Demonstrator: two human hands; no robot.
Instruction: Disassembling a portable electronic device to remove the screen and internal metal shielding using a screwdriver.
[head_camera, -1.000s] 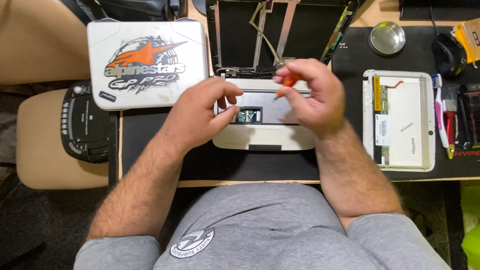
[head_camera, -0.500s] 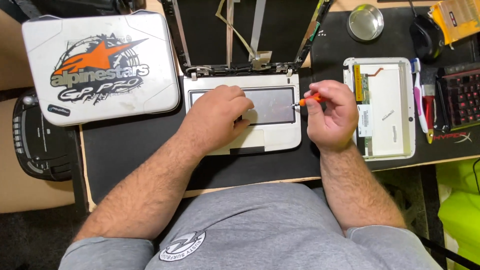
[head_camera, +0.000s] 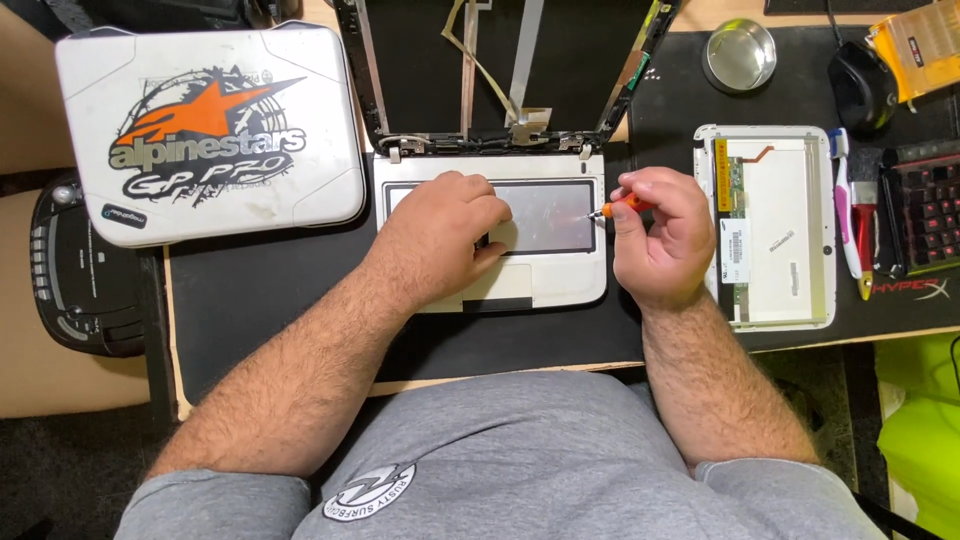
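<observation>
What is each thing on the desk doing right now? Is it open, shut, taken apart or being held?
small white laptop: open, keyboard removed, screen frame empty
left hand: resting flat on the laptop base
right hand: closed around the screwdriver
orange screwdriver: held, tip at the base's right edge
screen panel: removed, lying back side up
white case: shut
round tin: open
</observation>
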